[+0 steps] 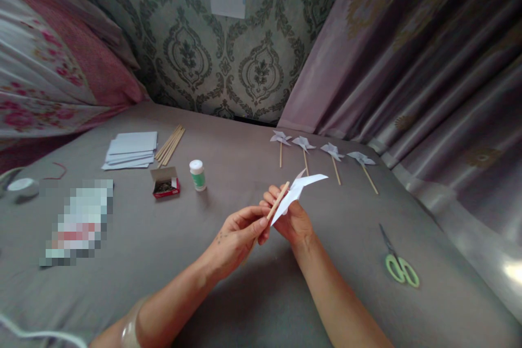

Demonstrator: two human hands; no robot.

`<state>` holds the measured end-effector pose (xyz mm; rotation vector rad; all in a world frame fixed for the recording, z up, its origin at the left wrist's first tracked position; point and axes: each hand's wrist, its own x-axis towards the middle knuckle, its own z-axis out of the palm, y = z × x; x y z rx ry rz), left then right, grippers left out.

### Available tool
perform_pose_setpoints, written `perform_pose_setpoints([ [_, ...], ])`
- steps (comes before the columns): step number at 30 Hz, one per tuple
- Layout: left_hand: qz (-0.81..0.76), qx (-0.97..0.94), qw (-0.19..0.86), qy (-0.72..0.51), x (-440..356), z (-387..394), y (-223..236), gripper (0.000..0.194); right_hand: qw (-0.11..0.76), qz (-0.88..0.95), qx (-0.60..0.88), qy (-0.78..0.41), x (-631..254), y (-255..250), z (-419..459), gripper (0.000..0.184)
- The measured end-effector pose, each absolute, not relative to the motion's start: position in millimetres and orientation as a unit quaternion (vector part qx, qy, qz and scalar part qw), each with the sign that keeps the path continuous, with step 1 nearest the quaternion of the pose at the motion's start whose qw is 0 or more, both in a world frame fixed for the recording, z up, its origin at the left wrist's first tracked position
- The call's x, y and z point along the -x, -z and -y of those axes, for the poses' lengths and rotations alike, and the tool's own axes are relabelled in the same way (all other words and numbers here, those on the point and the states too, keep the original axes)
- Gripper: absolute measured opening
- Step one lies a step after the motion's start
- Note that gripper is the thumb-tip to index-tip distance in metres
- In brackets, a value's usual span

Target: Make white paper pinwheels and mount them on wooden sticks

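Between my hands is a white paper pinwheel (pixel 297 191), its blades folded and spread toward the upper right. My left hand (pixel 244 231) pinches a thin wooden stick (pixel 279 200) that lies against the paper. Behind the pinwheel, my right hand (pixel 297 220) is curled round the paper, with part of its fingers hidden by the blades. The stick's upper end touches or nearly touches the paper; the exact joint cannot be made out.
Several finished pinwheels (pixel 331 151) lie at the back right, with green-handled scissors (pixel 402 271) nearer. At left are stacked paper (pixel 132 147), wooden sticks (pixel 171 144), an open small box (pixel 166 186), a white-capped bottle (pixel 198 175), a tape roll (pixel 23 188) and a blurred packet (pixel 79 223).
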<state>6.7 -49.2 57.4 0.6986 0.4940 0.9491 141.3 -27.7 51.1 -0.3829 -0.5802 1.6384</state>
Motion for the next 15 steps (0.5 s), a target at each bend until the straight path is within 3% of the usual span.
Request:
perform_pose_setpoints([
  [15, -0.229, -0.326, 0.805, -0.439, -6.0, 48.8, -55.4, 0.022, 0.629, 0.265, 0.167, -0.712, -141.3, -52.1, 28.1, 0.031],
])
